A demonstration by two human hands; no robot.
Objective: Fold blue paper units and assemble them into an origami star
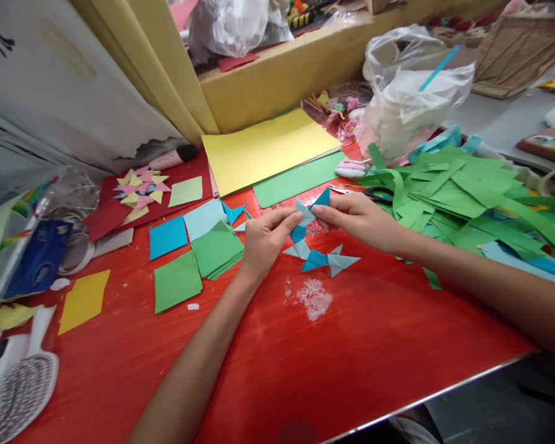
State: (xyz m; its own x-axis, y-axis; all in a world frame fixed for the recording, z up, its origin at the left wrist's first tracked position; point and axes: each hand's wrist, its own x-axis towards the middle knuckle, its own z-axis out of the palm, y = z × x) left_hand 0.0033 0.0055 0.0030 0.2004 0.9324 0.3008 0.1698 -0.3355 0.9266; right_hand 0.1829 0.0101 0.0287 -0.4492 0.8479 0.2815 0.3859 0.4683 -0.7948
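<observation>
Left hand and right hand pinch sharp-pointed, folded blue paper; green strips lie heaped. The red table is glossy.

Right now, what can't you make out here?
All in the head view:
Folded blue paper chain: gripped end, hidden by the fingers of the left hand and right hand.
Dark-blue shiny packet: printing, too blurred to read.
Heap of green paper strips: hides whatever lies beneath.
White, dark-speckled oval thing: cut off at the picture's lower-left corner.
</observation>
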